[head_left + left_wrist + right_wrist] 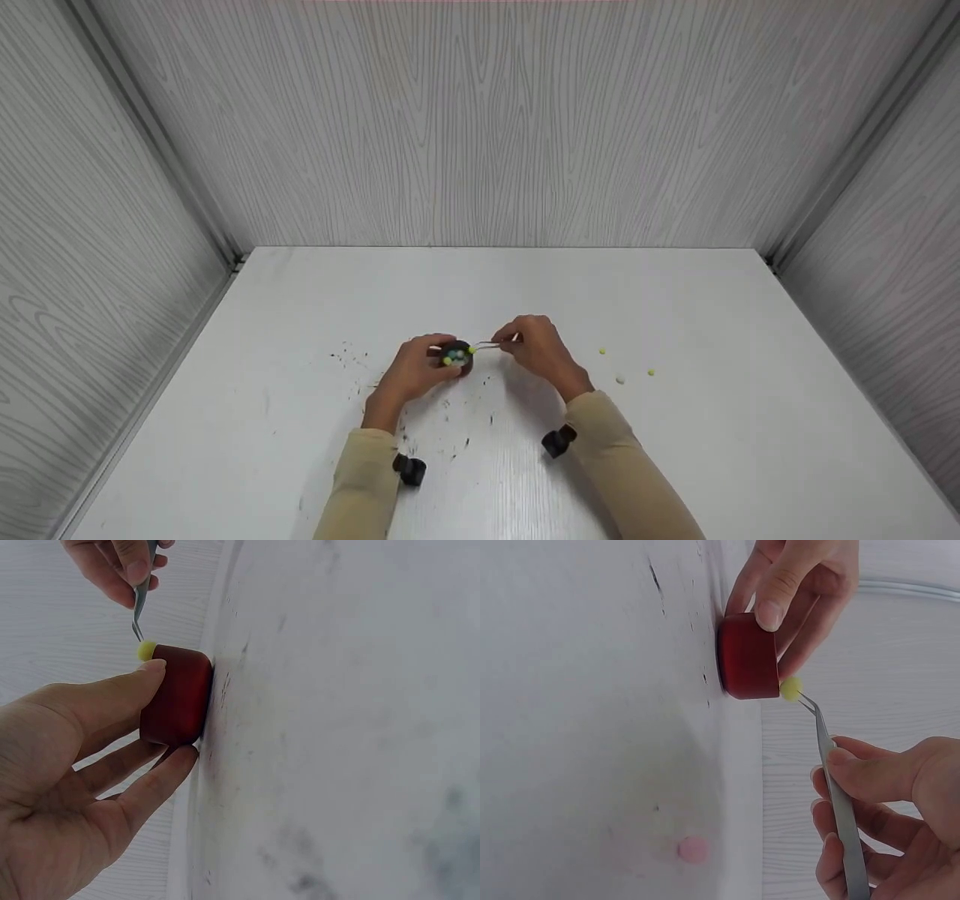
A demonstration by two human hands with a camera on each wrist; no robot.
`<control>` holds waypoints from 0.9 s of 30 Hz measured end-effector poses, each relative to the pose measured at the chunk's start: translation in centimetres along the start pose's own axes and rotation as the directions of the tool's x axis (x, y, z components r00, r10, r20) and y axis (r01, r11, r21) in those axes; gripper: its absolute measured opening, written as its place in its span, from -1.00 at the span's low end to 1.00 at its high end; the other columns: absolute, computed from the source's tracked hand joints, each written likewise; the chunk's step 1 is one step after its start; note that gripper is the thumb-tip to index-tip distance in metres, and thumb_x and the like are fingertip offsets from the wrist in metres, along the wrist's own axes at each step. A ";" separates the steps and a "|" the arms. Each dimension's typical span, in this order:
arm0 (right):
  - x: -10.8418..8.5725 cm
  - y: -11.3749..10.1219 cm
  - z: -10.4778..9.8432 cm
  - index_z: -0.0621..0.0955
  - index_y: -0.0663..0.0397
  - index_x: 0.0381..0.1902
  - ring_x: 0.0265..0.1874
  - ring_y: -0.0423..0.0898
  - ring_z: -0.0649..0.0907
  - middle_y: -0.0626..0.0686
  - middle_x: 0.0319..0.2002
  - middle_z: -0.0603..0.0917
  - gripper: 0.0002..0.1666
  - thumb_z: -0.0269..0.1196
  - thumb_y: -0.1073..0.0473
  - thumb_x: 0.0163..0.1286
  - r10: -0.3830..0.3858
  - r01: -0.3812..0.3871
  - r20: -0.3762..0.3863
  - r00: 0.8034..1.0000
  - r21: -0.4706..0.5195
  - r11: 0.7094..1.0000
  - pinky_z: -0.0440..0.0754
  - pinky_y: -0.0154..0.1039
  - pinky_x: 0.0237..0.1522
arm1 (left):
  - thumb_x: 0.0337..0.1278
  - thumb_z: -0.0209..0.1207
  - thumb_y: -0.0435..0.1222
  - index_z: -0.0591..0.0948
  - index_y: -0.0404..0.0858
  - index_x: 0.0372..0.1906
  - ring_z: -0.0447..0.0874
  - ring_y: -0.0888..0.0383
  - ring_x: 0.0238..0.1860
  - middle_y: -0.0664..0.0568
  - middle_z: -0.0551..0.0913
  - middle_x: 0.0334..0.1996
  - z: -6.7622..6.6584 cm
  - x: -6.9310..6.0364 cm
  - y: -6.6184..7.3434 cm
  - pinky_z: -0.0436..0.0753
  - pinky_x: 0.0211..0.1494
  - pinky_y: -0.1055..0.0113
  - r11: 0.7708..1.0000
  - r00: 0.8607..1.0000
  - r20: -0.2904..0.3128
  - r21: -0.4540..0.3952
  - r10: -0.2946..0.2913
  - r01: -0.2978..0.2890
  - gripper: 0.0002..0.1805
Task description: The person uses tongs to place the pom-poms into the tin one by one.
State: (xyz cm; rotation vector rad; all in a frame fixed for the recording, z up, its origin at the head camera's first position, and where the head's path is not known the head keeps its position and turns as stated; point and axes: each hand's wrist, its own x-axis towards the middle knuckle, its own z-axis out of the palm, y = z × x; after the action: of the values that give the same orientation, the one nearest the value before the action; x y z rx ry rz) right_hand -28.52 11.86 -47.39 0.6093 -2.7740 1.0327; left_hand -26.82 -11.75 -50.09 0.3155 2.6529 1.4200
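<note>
Bench (750, 450) fills the lower part of the head view, just one. Your two hands meet near its middle: your left hand (411, 369) grips the single red cup (180, 694) between thumb and fingers, mouth up at the frame's centre, presumably so it cannot tip or slide. Your right hand (538, 349) pinches one pair of bent-tipped tweezers (844, 817), likely so the points reach the rim without your fingers crowding the mouth. One yellow ball (790, 688) is at that rim, against the points; whether they clasp it is hard to tell. Several balls (448, 361) lie inside, too small to count surely. Right of centre rest two more yellow balls (602, 351) and one pale ball (620, 380). Dark specks (491, 419), uncounted, dot the bench.
</note>
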 end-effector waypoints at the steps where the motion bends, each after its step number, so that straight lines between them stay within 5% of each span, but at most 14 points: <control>1: 0.0 0.0 0.0 0.85 0.10 -0.21 -0.30 -0.03 0.72 0.10 -0.24 0.84 -0.81 0.37 0.42 0.32 0.005 -0.005 0.001 1.000 0.003 1.000 0.71 -0.10 -0.19 | 0.23 0.40 -0.37 0.57 -0.24 0.35 0.64 -0.20 0.29 -0.21 0.59 0.31 0.0 0.0 0.0 0.59 0.38 -0.09 1.000 1.000 0.000 0.000 0.000 0.000 -0.43; 15: 0.1 -0.2 0.9 0.85 0.14 -0.22 -0.29 -0.02 0.75 0.12 -0.25 0.83 -0.81 0.35 0.44 0.34 -0.039 0.039 0.029 0.999 0.009 0.999 0.71 -0.15 -0.26 | 0.23 0.40 -0.36 0.57 -0.25 0.36 0.63 -0.21 0.30 -0.22 0.59 0.32 0.0 -0.2 0.0 0.59 0.38 -0.09 1.000 1.000 0.003 -0.009 -0.002 0.002 -0.42; 27: -0.1 0.3 -0.2 0.85 0.12 -0.21 -0.31 -0.05 0.72 0.10 -0.25 0.83 -0.81 0.37 0.43 0.32 0.010 -0.010 0.008 1.000 0.011 1.000 0.69 -0.16 -0.24 | 0.22 0.40 -0.38 0.57 -0.25 0.35 0.63 -0.21 0.30 -0.23 0.59 0.32 0.0 0.0 0.0 0.60 0.38 -0.09 1.000 1.000 0.003 -0.006 -0.006 0.006 -0.43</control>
State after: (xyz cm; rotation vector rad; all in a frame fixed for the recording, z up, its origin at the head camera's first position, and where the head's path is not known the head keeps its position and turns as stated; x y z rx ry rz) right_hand -28.57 12.22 -47.49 0.6034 -2.7827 1.0501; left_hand -26.78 -11.74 -50.05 0.3088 2.6442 1.4244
